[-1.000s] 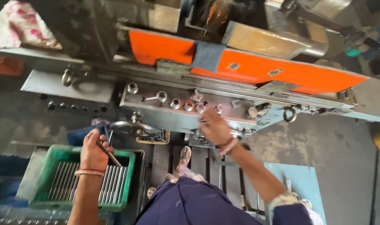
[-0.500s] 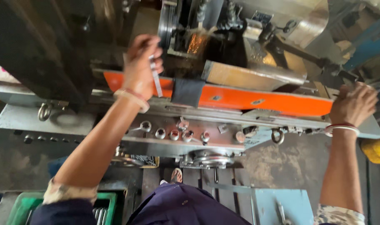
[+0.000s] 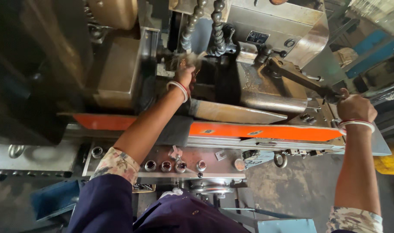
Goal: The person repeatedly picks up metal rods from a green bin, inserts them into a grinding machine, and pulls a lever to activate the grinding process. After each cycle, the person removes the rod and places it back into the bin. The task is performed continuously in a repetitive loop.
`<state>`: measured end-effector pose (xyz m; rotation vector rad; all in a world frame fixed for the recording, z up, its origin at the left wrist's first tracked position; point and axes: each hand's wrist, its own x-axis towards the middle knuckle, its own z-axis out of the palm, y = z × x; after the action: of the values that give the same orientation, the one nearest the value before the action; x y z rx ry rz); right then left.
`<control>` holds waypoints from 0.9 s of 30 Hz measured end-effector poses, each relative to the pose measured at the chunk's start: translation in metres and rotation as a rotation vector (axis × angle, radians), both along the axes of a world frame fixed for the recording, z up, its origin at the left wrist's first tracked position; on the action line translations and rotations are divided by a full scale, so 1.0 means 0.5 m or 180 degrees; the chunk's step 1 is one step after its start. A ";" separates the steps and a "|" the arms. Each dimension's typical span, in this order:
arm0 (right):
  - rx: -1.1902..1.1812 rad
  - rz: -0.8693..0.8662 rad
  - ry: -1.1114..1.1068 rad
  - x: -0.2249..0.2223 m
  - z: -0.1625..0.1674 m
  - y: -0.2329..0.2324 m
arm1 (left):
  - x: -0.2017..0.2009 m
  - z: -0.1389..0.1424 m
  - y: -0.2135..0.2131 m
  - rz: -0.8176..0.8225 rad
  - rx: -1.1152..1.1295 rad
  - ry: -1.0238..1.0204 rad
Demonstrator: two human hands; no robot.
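Note:
My left hand [image 3: 186,74] reaches deep into the grey machine [image 3: 266,51], its fingers closed around a thin metal rod [image 3: 196,70] at the spot under the segmented coolant hoses [image 3: 216,30]. Most of the rod is hidden by my fingers and the dark machine parts. My right hand [image 3: 356,108] is far to the right, gripped around the end of a long dark lever handle [image 3: 298,77] that runs up-left into the machine. Both wrists wear bangles.
An orange strip [image 3: 266,131] runs across the machine's front. Below it sits a metal panel with several round push buttons [image 3: 173,165] and a ring handle [image 3: 280,159]. A yellow container [image 3: 389,163] is at the right edge, a blue box [image 3: 54,198] at lower left.
My left hand has carried the rod from the green tray up into the machine. My right hand left the button panel and took hold of the lever at the right. My view tilted upward.

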<state>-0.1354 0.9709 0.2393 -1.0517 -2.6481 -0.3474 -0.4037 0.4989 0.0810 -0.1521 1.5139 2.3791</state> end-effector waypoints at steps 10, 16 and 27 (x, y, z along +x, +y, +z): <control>0.0365 -0.0022 0.0143 -0.021 -0.044 -0.008 | -0.008 -0.102 0.022 -0.0192 -0.0404 -0.0159; 0.0490 -0.0022 0.0193 -0.022 -0.058 -0.001 | -0.002 -0.107 0.021 -0.0314 -0.0576 -0.0064; 0.0587 -0.0006 0.0196 -0.022 -0.065 0.005 | -0.007 -0.117 0.021 -0.0206 -0.0623 0.0028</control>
<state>-0.1465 0.9732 0.2068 -0.9899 -2.5052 -0.5391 -0.4070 0.5093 0.0227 -0.1349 1.7274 2.1822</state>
